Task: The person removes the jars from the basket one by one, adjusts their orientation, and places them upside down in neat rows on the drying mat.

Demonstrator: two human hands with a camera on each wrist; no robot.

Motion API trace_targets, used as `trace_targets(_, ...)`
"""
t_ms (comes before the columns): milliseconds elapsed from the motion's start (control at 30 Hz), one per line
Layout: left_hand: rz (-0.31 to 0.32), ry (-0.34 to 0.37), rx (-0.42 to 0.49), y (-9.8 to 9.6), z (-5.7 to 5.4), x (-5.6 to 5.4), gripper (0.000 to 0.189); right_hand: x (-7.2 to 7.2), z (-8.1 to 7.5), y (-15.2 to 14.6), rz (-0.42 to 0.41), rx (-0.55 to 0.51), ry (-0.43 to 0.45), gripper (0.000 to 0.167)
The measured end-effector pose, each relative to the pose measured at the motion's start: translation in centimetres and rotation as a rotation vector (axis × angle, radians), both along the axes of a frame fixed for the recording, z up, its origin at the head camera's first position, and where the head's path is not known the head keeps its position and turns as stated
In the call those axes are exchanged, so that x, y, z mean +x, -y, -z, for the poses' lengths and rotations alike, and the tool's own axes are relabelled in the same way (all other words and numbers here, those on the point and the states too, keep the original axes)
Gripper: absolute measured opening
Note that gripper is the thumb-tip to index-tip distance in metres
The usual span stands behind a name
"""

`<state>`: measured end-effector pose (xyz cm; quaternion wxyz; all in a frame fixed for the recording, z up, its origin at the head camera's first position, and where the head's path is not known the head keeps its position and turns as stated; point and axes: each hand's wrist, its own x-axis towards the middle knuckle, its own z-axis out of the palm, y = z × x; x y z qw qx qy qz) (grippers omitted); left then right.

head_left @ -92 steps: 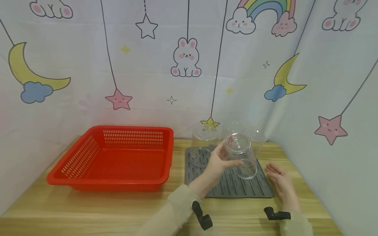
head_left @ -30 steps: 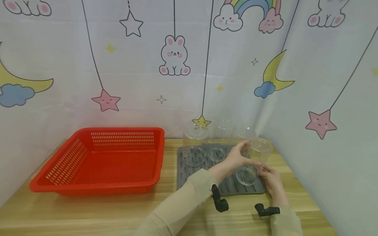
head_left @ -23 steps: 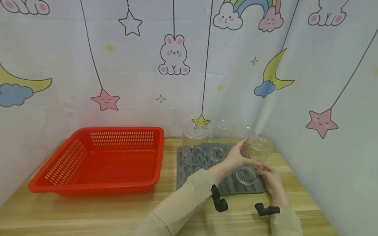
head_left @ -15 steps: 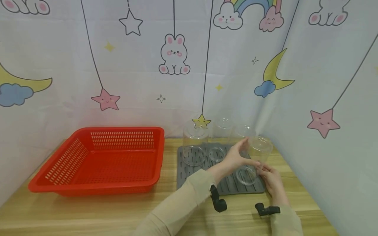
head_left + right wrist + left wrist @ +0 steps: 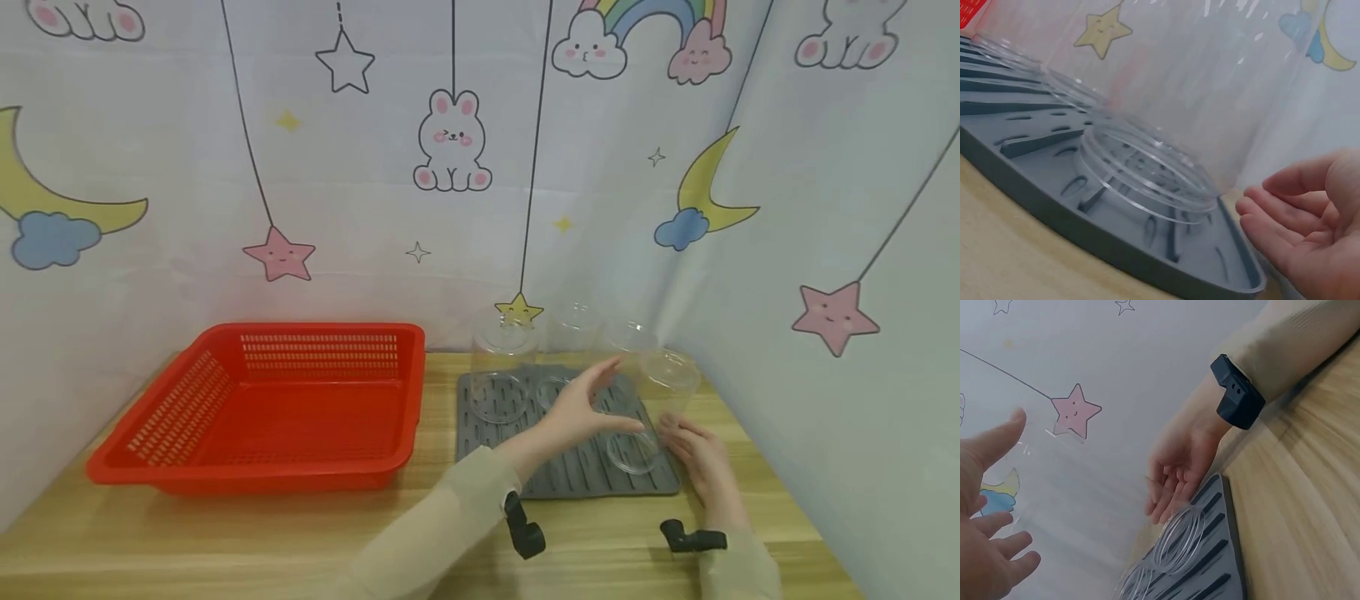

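A clear drinking glass stands upside down at the front right of the grey ridged mat. My left hand is just left of it, thumb and fingers spread apart and holding nothing; the left wrist view shows the same wide gap beside the thumb. On the glass's other side is my right hand, its loosely bent fingers right by the lower wall in the right wrist view. Several more upturned glasses stand on the mat, including one at the left and one at the back.
A red plastic basket with slotted sides sits on the wooden table, left of the mat. Behind the table hangs a white printed curtain, and a pale wall-like sheet runs along the right side.
About three seconds ago my left hand held the glass over the mat; it then stood at the front right with both hands at it. Now my left hand has let go and drawn back left.
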<state>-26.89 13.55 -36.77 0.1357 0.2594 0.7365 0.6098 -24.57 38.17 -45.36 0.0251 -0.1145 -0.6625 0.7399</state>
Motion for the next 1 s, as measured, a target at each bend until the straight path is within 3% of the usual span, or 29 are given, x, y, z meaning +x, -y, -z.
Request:
trace_targets(67, -0.012, -0.009, -0.029, 0.7, -0.1, 0.2, 0.09, 0.3, -0.3, -0.5, -0.006, -0.038, -0.026, 0.023)
trace_targets(200, -0.032, -0.013, -0.101, 2.3, -0.2, 0.5, 0.092, 0.9, -1.7, -1.3, -0.008, -0.093, -0.088, 0.041)
trace_targets(333, -0.036, -0.052, -0.214, 3.9, -0.5, 0.8, 0.085, 1.8, -4.0, -1.6, 0.033, -0.107, -0.17, 0.038)
trace_targets(467, -0.029, -0.145, -0.315, 6.0, -1.5, 1.3, 0.065, 2.6, -6.9, -1.1, 0.081, -0.114, -0.309, 0.033)
trace_targets(633, 0.008, -0.327, -0.461, 8.7, -3.0, 1.9, 0.053, 3.8, -10.5, 0.4, 0.159, -0.115, -0.501, 0.028)
trace_targets(800, 0.04, -0.492, -0.591, 10.9, -3.6, 2.4, 0.054, 5.0, -13.2, 2.2, 0.274, -0.002, -0.529, 0.018)
trace_targets(900, 0.034, -0.543, -0.639, 12.1, -3.7, 2.7, 0.054, 5.6, -14.3, 3.5, 0.299, 0.128, -0.505, 0.012)
trace_targets(1000, 0.044, -0.574, -0.631, 13.4, -3.8, 2.9, 0.053, 5.9, -15.0, 5.0, 0.296, 0.285, -0.488, 0.012)
